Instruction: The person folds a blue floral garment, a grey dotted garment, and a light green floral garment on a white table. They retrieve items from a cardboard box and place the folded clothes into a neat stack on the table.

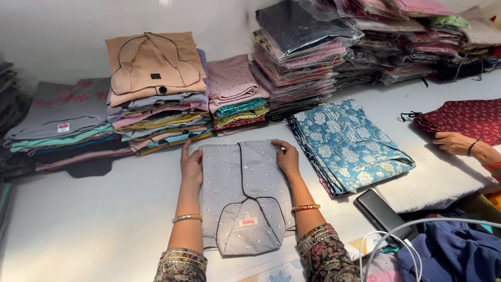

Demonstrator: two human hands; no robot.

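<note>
A folded grey garment with small white motifs, dark piping and a little label lies on the white table in front of me. My left hand rests flat on its upper left edge. At the upper right corner, my right hand presses down with fingers spread. Both wrists carry gold bangles. Neither hand grips anything.
Stacks of folded clothes stand behind the garment; plastic-wrapped stacks fill the back right. A blue floral folded pile lies to the right. Another person's hand rests on a maroon cloth. A dark phone and white cable sit near right.
</note>
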